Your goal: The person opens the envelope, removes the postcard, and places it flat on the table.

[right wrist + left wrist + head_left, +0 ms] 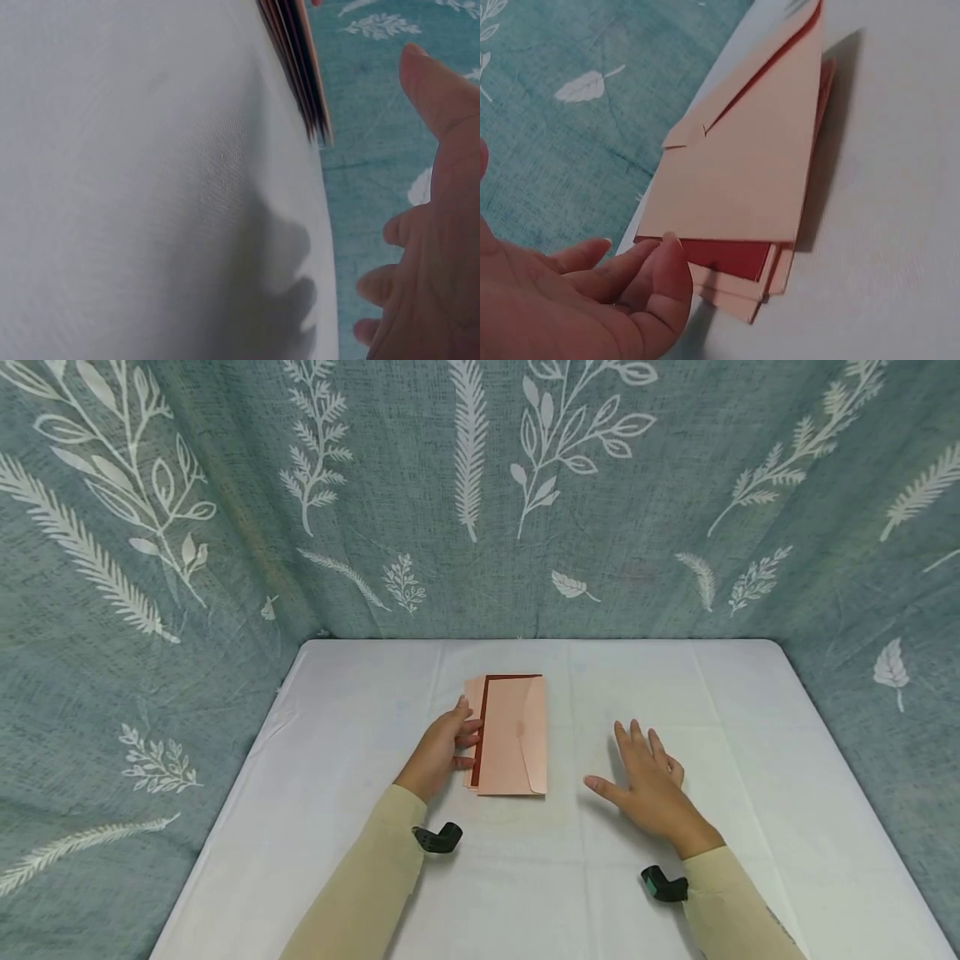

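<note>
A small stack of pale pink envelopes lies on the white table, its top one showing a pointed flap along the right side. Between the pink ones, a dark red envelope peeks out at the left and far edges. My left hand is at the stack's left edge, fingertips at the red strip and the lower pink edges; whether they press on it is hard to tell. To the right of the stack, my right hand hovers over the table with fingers spread, holding nothing. The right wrist view shows the layered stack edges.
The table has a white cloth with fold creases. Teal curtain with white leaf prints hangs behind and on both sides. A dark wrist-worn camera sits on each wrist, the left one and the right one.
</note>
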`<control>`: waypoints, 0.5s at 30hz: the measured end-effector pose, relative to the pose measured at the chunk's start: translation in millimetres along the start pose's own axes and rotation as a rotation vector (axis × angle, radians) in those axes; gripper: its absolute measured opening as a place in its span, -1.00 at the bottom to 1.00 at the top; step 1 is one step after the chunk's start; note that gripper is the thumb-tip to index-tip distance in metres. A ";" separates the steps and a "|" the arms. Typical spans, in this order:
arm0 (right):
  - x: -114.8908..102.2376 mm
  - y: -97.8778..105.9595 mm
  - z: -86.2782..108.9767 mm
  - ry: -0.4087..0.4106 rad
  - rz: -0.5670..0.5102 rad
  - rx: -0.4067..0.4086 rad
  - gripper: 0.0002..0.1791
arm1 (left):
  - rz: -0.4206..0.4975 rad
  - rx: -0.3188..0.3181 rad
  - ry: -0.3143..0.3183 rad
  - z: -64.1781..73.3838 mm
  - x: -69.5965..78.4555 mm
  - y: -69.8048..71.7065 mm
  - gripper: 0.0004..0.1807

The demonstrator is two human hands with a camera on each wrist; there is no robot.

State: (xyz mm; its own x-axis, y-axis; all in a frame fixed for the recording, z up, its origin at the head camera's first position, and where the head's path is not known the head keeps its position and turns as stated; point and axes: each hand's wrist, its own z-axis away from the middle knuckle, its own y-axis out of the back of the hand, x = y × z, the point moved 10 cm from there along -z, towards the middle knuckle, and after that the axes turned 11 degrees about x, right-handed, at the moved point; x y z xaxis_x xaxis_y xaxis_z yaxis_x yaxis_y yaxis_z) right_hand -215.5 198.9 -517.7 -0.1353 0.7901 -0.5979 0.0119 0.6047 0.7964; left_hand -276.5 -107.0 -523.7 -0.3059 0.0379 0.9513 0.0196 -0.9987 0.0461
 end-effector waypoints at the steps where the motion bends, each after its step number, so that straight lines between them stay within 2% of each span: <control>1: 0.5 -0.6 -0.2 0.000 0.000 -0.001 0.24 | 0.010 0.002 0.008 0.0 -0.4 -0.3 0.00; 9: 1.8 -3.5 -1.6 0.019 -0.002 -0.009 0.23 | 0.059 0.004 0.058 1.0 -1.1 -5.4 0.08; 15: 2.2 -2.1 -1.7 0.023 0.001 -0.015 0.23 | 0.132 0.016 0.115 2.3 -0.6 -5.9 0.15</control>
State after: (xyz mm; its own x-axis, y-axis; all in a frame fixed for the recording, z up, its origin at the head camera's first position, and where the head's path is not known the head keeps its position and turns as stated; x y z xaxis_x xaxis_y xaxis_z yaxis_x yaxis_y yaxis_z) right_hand -217.5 199.2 -520.6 -0.1583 0.7880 -0.5950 -0.0032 0.6022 0.7984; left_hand -274.2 -101.1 -523.9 -0.4069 -0.0988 0.9081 0.0822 -0.9941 -0.0713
